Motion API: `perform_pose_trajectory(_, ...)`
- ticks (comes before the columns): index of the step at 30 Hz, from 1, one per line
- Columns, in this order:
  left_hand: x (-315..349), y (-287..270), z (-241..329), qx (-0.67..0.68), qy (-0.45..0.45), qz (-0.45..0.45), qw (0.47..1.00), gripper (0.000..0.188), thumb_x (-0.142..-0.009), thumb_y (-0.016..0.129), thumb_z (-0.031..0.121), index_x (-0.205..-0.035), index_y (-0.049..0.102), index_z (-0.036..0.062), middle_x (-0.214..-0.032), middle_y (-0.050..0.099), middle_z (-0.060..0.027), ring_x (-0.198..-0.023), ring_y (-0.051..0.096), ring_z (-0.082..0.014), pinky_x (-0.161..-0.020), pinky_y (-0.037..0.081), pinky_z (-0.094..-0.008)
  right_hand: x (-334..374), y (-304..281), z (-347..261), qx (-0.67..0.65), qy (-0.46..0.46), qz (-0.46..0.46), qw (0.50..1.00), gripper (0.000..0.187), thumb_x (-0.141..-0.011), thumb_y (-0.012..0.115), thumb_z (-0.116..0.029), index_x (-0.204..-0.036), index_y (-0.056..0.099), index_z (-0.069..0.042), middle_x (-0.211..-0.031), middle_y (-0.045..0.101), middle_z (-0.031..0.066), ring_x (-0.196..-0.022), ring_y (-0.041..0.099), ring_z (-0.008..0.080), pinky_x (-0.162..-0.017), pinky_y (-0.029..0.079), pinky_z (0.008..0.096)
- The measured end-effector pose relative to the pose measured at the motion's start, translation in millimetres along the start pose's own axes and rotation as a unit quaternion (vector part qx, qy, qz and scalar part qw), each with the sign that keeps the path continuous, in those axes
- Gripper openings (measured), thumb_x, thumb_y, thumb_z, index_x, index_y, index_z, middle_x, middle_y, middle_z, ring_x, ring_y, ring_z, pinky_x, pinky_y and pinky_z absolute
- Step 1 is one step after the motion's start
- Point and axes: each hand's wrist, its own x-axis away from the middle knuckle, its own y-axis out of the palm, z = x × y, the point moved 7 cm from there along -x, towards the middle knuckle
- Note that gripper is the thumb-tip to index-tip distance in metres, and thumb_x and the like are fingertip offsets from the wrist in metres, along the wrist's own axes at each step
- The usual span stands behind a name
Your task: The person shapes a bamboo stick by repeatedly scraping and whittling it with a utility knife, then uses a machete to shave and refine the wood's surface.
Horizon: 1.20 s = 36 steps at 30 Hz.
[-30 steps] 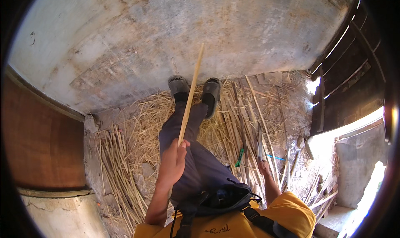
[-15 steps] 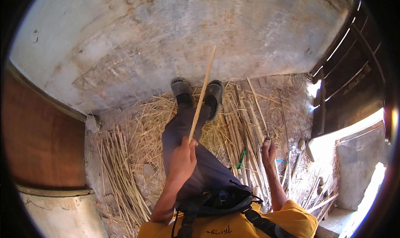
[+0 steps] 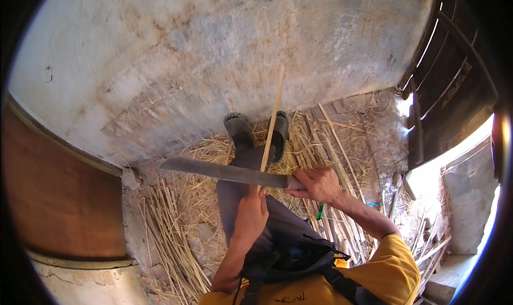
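Note:
A long, pale strip of split wood or bamboo (image 3: 276, 112) points away from me, its near end gripped in my left hand (image 3: 251, 214). My right hand (image 3: 320, 186) is wrapped round the handle of a machete (image 3: 224, 171). The long dark blade reaches left across the strip, just beyond my left fingers, and hides a short part of it. Whether the blade's edge touches the strip, I cannot tell. Below my right forearm, a small green tool (image 3: 320, 211) lies on sticks.
Long split sticks (image 3: 173, 230) lie in a bundle at left; more strips (image 3: 320, 139) lie at right. Dry shavings (image 3: 206, 150) surround my shoes (image 3: 239, 128). A stained wall (image 3: 240, 48) stands ahead, a brown panel (image 3: 64, 187) at left. My black bag (image 3: 299, 259) hangs at my waist.
My right hand has come up and left from beside the sticks on the right, and the machete now lies across the strip. My left hand keeps its hold.

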Motion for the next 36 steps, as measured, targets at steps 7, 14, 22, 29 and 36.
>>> perform_pose_trajectory(7,2,-1,8,0.024,0.01,0.021,0.999,0.013,-0.114,0.053,0.008,-0.114,0.056,-0.0044,-0.1,0.073,-0.0305,-0.101,0.07,-0.0548,-0.08,0.054,-0.0579,-11,-2,-5,-0.027,-0.004,-0.008,1.0,0.055,-0.091,0.08,-0.064,-0.097,0.069,-0.011,-0.066,0.066,0.007,-0.057,0.07,0.0299,-0.054,0.055,0.0435)
perform_pose_trajectory(14,16,-8,7,-0.004,-0.09,-0.015,0.996,0.015,-0.116,0.051,0.011,-0.114,0.056,-0.0035,-0.1,0.072,-0.0292,-0.1,0.069,-0.0558,-0.079,0.052,-0.059,-27,-20,22,0.024,0.061,0.051,0.997,0.057,-0.092,0.078,-0.067,-0.097,0.069,-0.012,-0.059,0.064,0.0087,-0.054,0.069,0.0326,-0.051,0.053,0.0446)
perform_pose_trajectory(22,17,-8,14,-0.018,-0.04,-0.006,0.999,0.018,-0.116,0.053,0.011,-0.112,0.053,-0.0059,-0.098,0.073,-0.0346,-0.098,0.07,-0.0565,-0.074,0.055,-0.0599,-36,-20,30,-0.007,0.08,0.023,0.996,0.055,-0.094,0.079,-0.062,-0.103,0.069,-0.01,-0.06,0.063,0.0118,-0.055,0.069,0.0353,-0.053,0.054,0.0469)
perform_pose_trajectory(29,20,0,9,-0.026,-0.054,-0.011,0.998,0.019,-0.115,0.052,0.011,-0.113,0.055,-0.0076,-0.099,0.074,-0.0307,-0.102,0.071,-0.0547,-0.079,0.056,-0.0589,-30,-14,32,-0.006,0.046,-0.004,0.999,0.058,-0.093,0.078,-0.066,-0.104,0.072,-0.01,-0.064,0.067,0.0132,-0.058,0.07,0.0368,-0.054,0.055,0.0467)
perform_pose_trajectory(36,56,-7,-19,-0.058,-0.088,-0.033,0.994,0.018,-0.116,0.053,0.012,-0.116,0.057,-0.005,-0.091,0.072,-0.0282,-0.091,0.071,-0.0527,-0.073,0.055,-0.0547,-41,-38,179,0.02,0.299,0.103,0.948,0.051,-0.103,0.07,-0.056,-0.108,0.071,-0.005,-0.072,0.07,0.0195,-0.061,0.068,0.0372,-0.06,0.055,0.0481)
